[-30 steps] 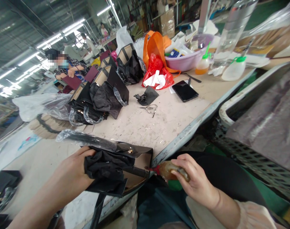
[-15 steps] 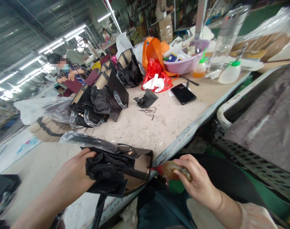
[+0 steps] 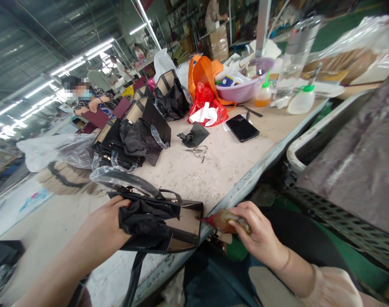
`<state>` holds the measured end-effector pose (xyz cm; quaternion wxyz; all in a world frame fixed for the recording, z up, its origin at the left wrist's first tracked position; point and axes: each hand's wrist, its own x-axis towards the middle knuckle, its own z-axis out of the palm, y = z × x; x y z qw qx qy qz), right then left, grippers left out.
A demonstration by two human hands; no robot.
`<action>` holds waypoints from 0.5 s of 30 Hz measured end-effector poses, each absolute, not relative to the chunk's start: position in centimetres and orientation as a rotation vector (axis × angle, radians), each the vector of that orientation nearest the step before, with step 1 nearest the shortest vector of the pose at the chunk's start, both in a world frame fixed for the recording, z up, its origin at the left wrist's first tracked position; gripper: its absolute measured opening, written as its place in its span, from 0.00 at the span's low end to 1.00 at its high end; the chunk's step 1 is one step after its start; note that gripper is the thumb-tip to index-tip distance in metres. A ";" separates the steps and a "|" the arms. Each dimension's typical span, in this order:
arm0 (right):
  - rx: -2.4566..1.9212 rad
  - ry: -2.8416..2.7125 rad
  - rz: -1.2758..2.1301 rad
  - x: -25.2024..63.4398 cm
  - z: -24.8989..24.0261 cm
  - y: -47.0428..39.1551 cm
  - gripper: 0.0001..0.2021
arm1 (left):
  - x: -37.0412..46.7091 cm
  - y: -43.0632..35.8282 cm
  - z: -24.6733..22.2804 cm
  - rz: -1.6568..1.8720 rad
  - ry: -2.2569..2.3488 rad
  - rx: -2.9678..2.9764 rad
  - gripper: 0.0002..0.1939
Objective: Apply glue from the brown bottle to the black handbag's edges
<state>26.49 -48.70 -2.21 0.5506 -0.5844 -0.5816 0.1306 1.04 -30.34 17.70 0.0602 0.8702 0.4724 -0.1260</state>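
Note:
A black handbag [image 3: 184, 244] lies on its side at the table edge, its tan inner board facing right and a plastic-wrapped handle [image 3: 127, 177] along its far side. My left hand [image 3: 113, 226] grips the bag by its bunched black lining [image 3: 146, 221]; the fingertips are partly hidden in the folds. In my right hand [image 3: 254, 228] is a glue bottle [image 3: 224, 221] with amber contents and a red nozzle. The nozzle tip points left and reaches the bag's right-hand edge; whether it touches, I cannot tell.
Several black handbags [image 3: 146, 132] stand at the back left. Small scissors [image 3: 199, 151], a black phone [image 3: 242, 128], an orange bag [image 3: 201, 76], a purple basin [image 3: 242, 91] and squeeze bottles [image 3: 301, 100] occupy the table. A crate [image 3: 329, 204] stands right; a co-worker [image 3: 92, 100] sits beyond.
The glue bottle in my right hand has shifted slightly left and up, along the bag's edge. The bag is tilted a little differently in my left hand. The whole view has shifted slightly.

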 end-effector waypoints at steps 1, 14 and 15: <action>-1.396 -1.360 0.302 26.5 -2.3 -48.5 0.13 | 1.2 -30.3 17.7 -0.384 1.428 2.634 0.01; -1.442 -1.282 0.462 25.9 -3.2 -49.7 0.08 | 2.4 -29.5 17.9 -0.434 1.452 2.642 0.03; -1.457 -1.256 0.439 26.0 -3.2 -49.5 0.07 | 2.5 -29.4 17.9 -0.434 1.445 2.654 0.03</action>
